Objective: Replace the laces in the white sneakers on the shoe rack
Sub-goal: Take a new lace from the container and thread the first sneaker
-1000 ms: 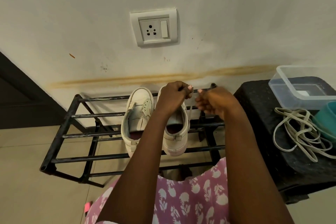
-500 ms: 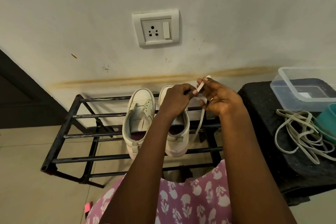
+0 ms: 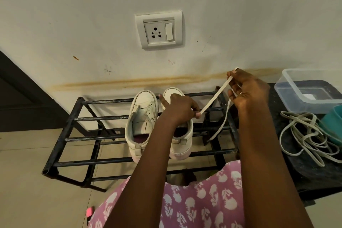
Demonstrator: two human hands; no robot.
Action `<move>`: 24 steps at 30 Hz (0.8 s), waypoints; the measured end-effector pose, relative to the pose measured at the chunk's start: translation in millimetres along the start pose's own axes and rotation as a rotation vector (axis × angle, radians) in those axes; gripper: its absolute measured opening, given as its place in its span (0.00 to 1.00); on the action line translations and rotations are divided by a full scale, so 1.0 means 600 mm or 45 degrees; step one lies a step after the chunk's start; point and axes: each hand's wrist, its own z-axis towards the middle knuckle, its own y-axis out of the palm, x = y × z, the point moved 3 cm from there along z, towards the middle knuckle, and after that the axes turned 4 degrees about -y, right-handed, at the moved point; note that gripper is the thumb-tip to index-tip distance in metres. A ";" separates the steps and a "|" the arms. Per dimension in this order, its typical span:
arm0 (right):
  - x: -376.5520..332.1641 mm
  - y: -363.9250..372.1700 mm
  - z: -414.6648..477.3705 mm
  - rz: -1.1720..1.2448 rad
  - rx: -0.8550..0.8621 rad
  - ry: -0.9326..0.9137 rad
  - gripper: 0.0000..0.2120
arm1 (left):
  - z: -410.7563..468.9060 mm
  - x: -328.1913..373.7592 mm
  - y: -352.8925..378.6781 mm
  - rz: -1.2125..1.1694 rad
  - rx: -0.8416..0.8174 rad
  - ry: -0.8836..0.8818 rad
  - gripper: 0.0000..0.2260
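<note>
A flat white lace (image 3: 212, 99) runs in a tight, straight line between the two hands. It goes up and to the right from the left hand (image 3: 180, 108) to the right hand (image 3: 248, 91).

The left hand sits low on top of a white sneaker (image 3: 182, 146). Its thumb and curled fingers pinch the low end of the lace, and one finger sticks out over the toe. The left arm reaches straight out from the body.

The right hand is held higher, off to the right, near the wall. Its fingers are bent and they grip the lace near the top. The rest of the lace hangs down loose from this hand, beside the rack.

A second white sneaker (image 3: 142, 116) stands just beside the first one, with no lace in it. Both sneakers rest on the top bars of a black metal shoe rack (image 3: 74, 118), toes to the wall.

To the right is a black worktop (image 3: 303, 172). On it lie a messy pile of laces (image 3: 307, 139), a clear plastic box (image 3: 311, 89) and a teal cup (image 3: 333, 126).

A wall socket (image 3: 159, 30) is above the rack.
</note>
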 end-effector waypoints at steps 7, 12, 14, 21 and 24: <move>-0.041 0.002 -0.019 0.127 -0.101 -0.206 0.05 | -0.003 0.006 -0.005 0.065 -0.010 -0.044 0.07; -0.033 0.018 -0.030 -0.185 -0.335 -0.251 0.07 | -0.008 0.012 -0.038 -0.650 0.202 0.175 0.16; -0.021 0.027 -0.034 -0.314 -0.434 -0.251 0.07 | -0.017 0.031 -0.046 -0.924 0.284 0.211 0.13; 0.000 0.034 -0.028 -0.304 -0.487 -0.197 0.07 | -0.017 0.054 -0.032 -1.036 0.430 0.140 0.04; 0.000 0.028 -0.025 -0.213 -0.431 -0.143 0.07 | -0.015 0.051 -0.030 -0.725 0.405 0.177 0.04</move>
